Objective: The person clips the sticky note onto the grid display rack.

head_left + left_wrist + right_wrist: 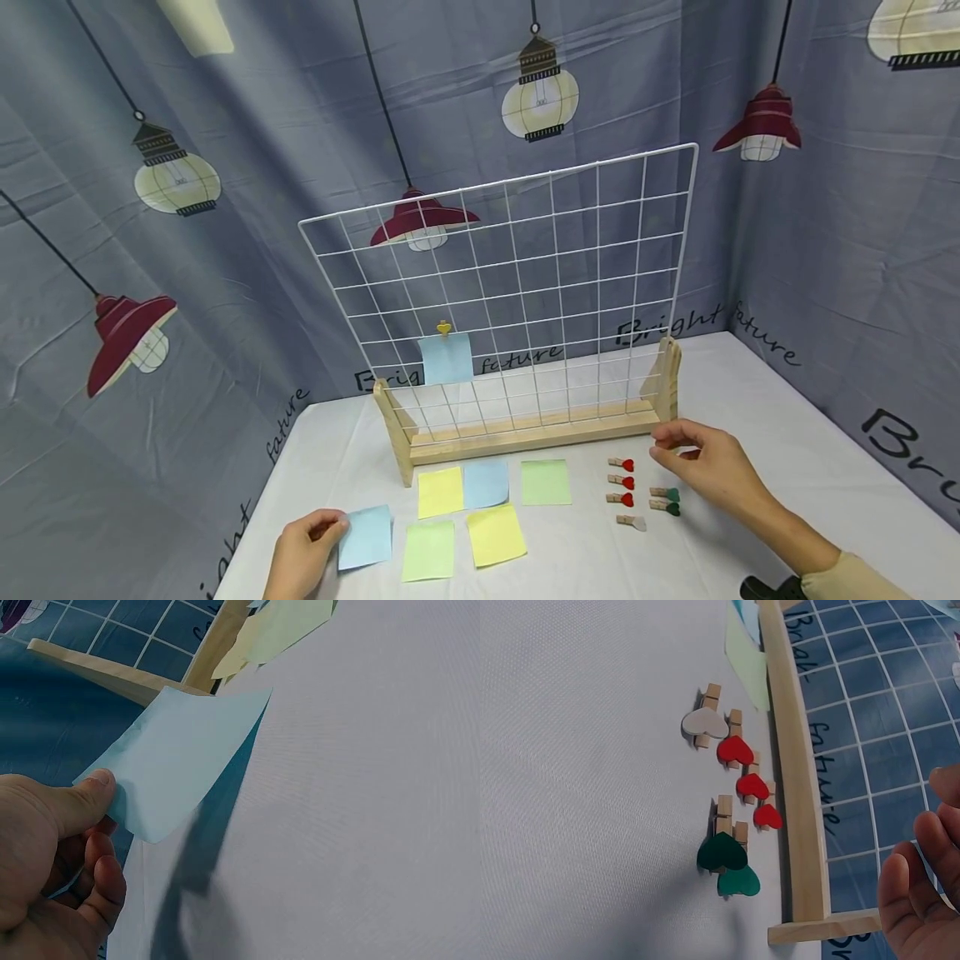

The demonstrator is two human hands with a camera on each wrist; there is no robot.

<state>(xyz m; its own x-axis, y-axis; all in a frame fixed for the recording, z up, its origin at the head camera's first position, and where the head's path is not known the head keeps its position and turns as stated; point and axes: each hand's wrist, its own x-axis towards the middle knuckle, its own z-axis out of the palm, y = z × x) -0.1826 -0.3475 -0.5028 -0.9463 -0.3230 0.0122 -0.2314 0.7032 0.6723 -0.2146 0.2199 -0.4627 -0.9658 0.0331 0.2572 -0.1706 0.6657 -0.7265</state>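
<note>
One blue sticky note [366, 540] we see pinched.
The left hand [300, 552] grips it, thumb against fingers, near the left edge of the tabletop [337, 462]; beside the right end of the wooden stand [525, 434], the right hand [708, 462] curves loosely, thumb apart, empty.

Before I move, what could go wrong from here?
The left grip pinches a blue note near one edge, so the thin sheet might bend or slip. The right grip is close to the rack's wooden foot; a bump could jar the wire grid, where another blue note hangs from a single yellow clip.
</note>
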